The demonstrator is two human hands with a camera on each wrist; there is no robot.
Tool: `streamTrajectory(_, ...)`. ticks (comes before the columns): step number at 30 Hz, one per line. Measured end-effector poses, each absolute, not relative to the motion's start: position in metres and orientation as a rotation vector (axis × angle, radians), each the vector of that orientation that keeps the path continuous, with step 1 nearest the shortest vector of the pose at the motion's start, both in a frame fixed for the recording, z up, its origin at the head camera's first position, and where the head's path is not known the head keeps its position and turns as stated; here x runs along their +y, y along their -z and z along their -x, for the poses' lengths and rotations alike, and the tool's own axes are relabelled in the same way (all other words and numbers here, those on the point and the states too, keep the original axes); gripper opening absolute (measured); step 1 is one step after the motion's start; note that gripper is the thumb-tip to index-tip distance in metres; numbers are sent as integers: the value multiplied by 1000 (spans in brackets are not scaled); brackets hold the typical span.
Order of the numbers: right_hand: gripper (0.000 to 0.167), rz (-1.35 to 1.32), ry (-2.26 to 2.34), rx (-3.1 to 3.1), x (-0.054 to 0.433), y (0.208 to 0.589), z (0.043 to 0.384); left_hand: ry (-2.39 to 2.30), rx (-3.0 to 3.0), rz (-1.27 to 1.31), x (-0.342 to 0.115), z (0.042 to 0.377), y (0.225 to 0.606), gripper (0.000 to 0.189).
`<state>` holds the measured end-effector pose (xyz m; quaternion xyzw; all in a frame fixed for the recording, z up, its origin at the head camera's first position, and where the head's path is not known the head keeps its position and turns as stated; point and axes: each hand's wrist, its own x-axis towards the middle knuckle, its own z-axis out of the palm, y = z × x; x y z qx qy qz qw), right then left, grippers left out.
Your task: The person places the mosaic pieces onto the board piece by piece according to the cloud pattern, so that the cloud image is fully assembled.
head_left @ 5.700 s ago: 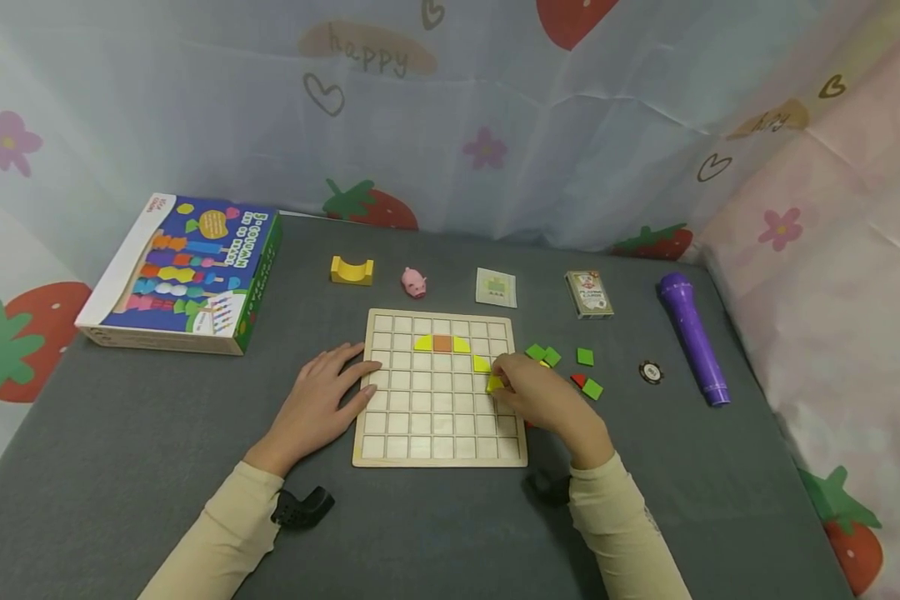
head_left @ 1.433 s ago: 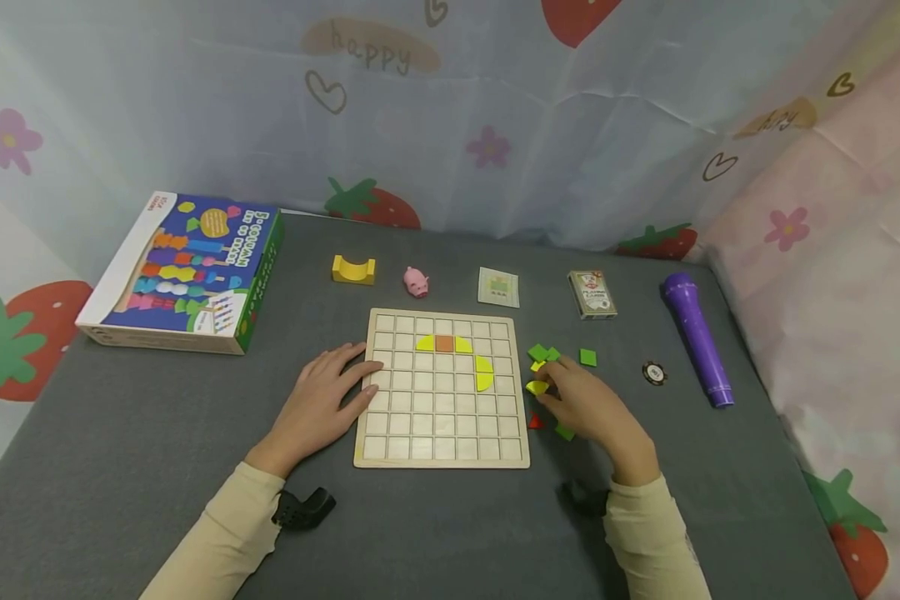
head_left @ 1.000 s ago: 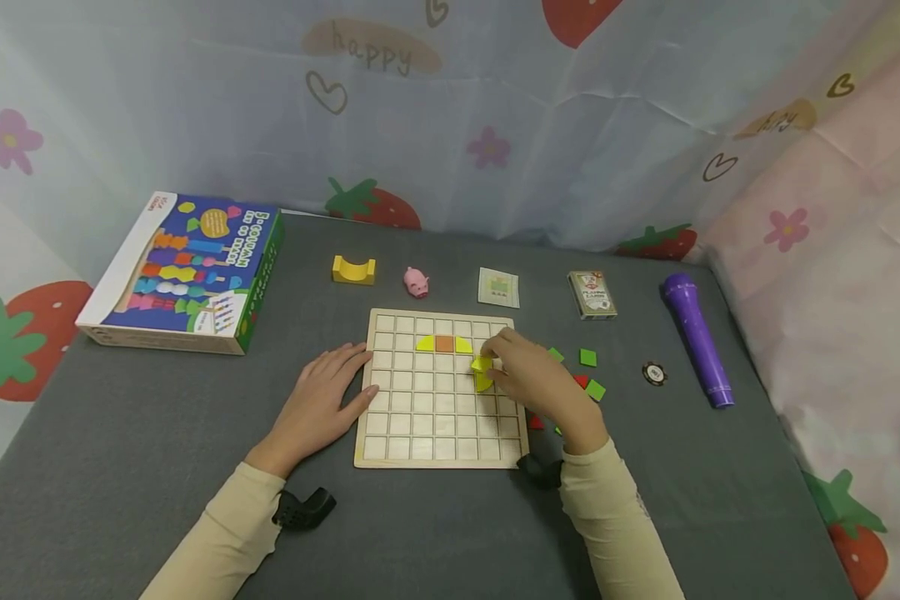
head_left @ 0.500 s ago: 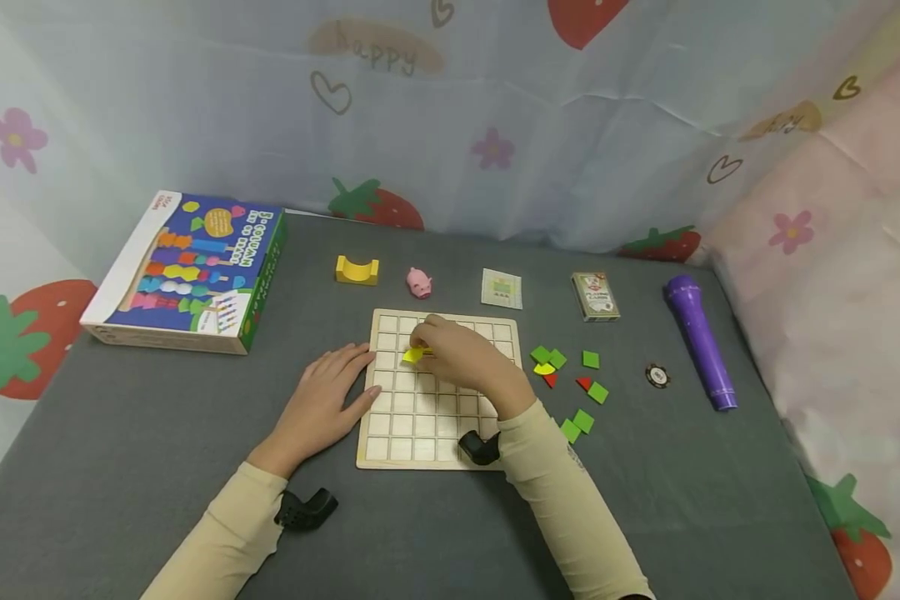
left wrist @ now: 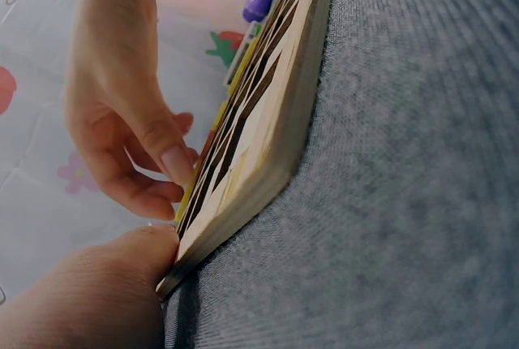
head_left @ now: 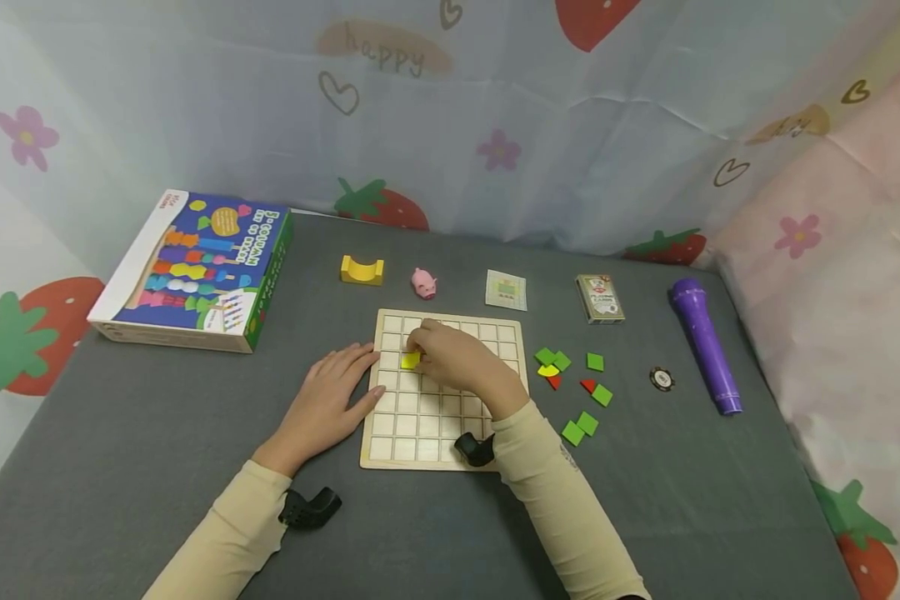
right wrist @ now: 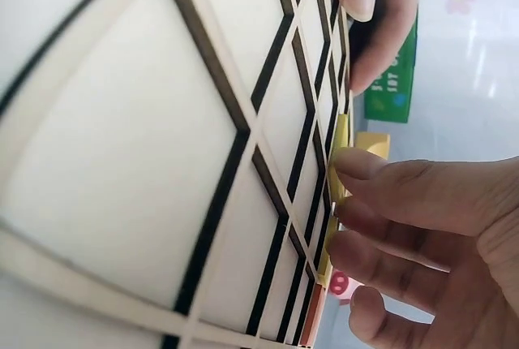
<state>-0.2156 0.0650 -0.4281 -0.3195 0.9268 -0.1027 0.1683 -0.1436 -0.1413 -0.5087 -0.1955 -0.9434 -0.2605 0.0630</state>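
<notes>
My left hand (head_left: 322, 408) rests at the left edge of a wooden grid board (head_left: 397, 454), its fingers spread. The left wrist view shows its thumb (left wrist: 146, 247) against the board's rim. Over the board's upper left cells, my right hand (head_left: 461, 358) holds a yellow curved tile (head_left: 410, 361) by its fingertips, low at a cell. Seen from the right wrist, the thumb (right wrist: 369, 166) touches that yellow tile (right wrist: 341, 134), and an orange tile (right wrist: 312, 316) sits farther along. In the head view the right hand covers the orange tile and the other yellow tiles.
Right of the board lie green square tiles (head_left: 595, 362), red triangles (head_left: 588, 385) and a yellow tile (head_left: 547, 370). Behind are a yellow arch block (head_left: 362, 271), pink pig (head_left: 423, 283), pattern card (head_left: 506, 290) and card pack (head_left: 600, 298). A game box (head_left: 195, 271), chip (head_left: 662, 379) and purple microphone-like rod (head_left: 705, 346) flank them.
My right hand picked a yellow tile from the loose ones on the right and carried it left across the board, lowering it to an upper left cell. The left hand stayed put.
</notes>
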Motion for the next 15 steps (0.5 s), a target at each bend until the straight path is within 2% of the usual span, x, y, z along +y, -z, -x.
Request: streamTrajectory(15, 24, 961, 248, 2659, 66, 428, 213, 807, -2848, 588, -140, 144, 509, 56)
